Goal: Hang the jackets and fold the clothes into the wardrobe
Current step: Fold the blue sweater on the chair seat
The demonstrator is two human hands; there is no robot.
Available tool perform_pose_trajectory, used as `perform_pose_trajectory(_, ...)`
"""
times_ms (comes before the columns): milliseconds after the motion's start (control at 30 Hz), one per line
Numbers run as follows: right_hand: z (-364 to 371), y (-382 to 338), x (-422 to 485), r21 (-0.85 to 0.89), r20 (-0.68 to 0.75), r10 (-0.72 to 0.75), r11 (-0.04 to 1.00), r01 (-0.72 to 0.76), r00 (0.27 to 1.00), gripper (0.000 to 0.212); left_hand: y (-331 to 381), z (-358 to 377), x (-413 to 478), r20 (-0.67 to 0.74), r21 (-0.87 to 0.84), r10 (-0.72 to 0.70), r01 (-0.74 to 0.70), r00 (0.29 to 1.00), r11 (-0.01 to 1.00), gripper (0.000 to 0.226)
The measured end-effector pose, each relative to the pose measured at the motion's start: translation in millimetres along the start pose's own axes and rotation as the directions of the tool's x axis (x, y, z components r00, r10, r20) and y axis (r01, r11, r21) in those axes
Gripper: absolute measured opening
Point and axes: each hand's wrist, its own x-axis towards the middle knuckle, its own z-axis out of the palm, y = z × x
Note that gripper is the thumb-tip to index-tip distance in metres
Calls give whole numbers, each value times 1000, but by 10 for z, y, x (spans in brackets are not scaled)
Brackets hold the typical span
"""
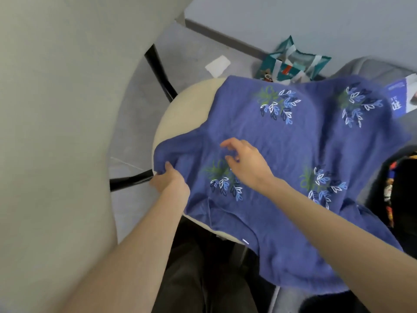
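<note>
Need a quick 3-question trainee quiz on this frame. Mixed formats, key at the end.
1. True or false: the left hand grips the sweater at its edge.
2. The sweater lies over: A the floor; B a cream round table; C a hanger.
3. Fill in: ___ leaf motifs show on the sweater.
Key: 1 true; 2 B; 3 four.
</note>
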Motion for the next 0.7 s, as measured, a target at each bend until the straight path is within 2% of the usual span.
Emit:
perform_pose_trajectory(133,120,-180,487,-24,12,-126,992,126,992,37,124,43,-19,-58,-13,266,-267,962,964,32)
perform_pose_trajectory(233,208,-345,765,15,78,-193,981,193,978,46,228,52,-70,-108,11,532,-535,840,845,22)
perform_pose_trajectory(300,267,-405,900,-32,198,-168,984,177,966,52,252,21,-69,-57,-23,657,-659,751,752,17)
perform_pose_trajectory(367,302,-441,976,-122,279,-76,986,114,957,44,240,-18,-58,15,-45,708,-707,706,705,11)
perform_pose_trajectory(467,282,-474,978,-104,219,-37,993,61,975,7,159,-53,-58,93,-80,706,-701,702,708,18)
perform_pose_trajectory(500,259,-477,963,-58,189,-50,996,61,981,6,121,-74,-65,101,-96,700,-694,707,714,20)
perform_pose_trajectory(567,188,-454,902,89,143,-55,995,43,988,20,51,-132,-98,73,-98,719,-713,691,695,23)
perform_pose_trajectory(633,85,-382,802,205,123,-44,979,18,991,32,-18,-180,-163,62,-44,795,-794,603,606,26)
perform_pose_trajectory(700,-15,-239,682,220,105,-1,975,-22,994,36,-105,-188,-258,170,-4,873,-885,458,465,31)
